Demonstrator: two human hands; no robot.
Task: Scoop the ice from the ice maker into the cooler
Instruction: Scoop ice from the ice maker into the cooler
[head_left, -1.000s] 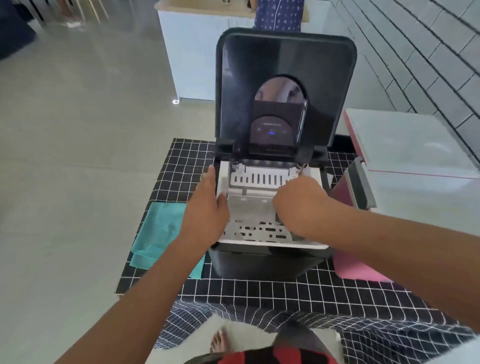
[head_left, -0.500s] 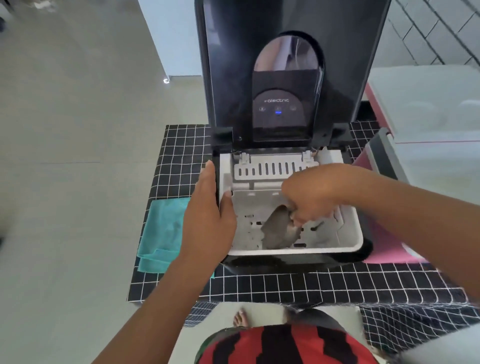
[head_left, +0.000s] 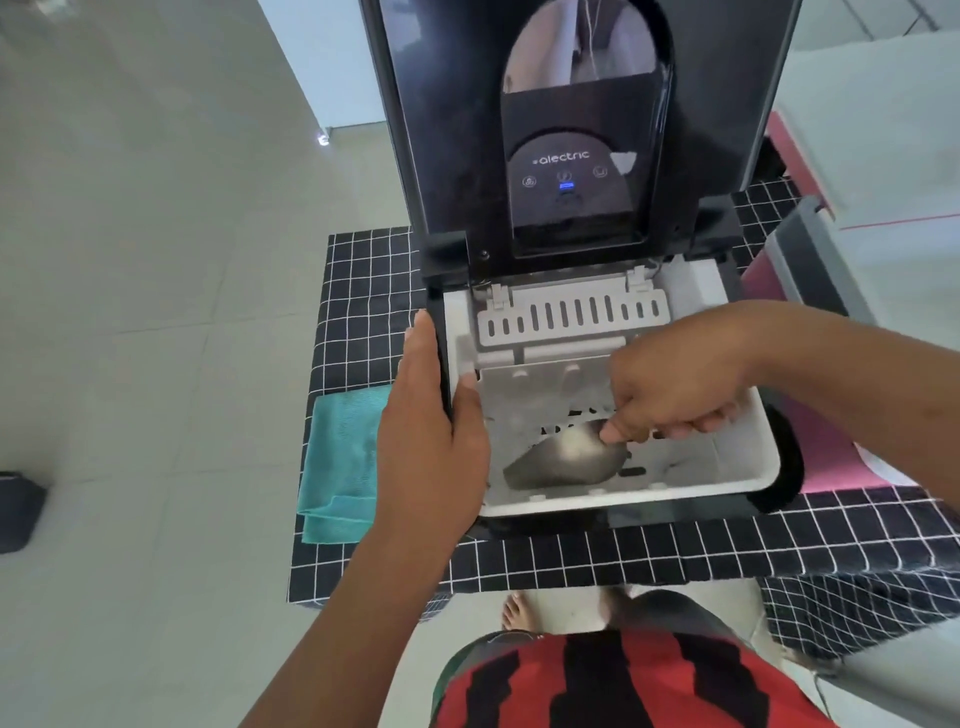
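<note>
Hands at work over the open ice maker (head_left: 597, 395): my right hand (head_left: 675, 384) grips the handle of a metal scoop (head_left: 563, 460) lying low in the white basket (head_left: 727, 467), while my left hand (head_left: 431, 431) rests flat against the machine's left edge. I see no ice clearly; I expect it slippery, loose, best lifted level toward the cooler (head_left: 883, 156) at right.
</note>
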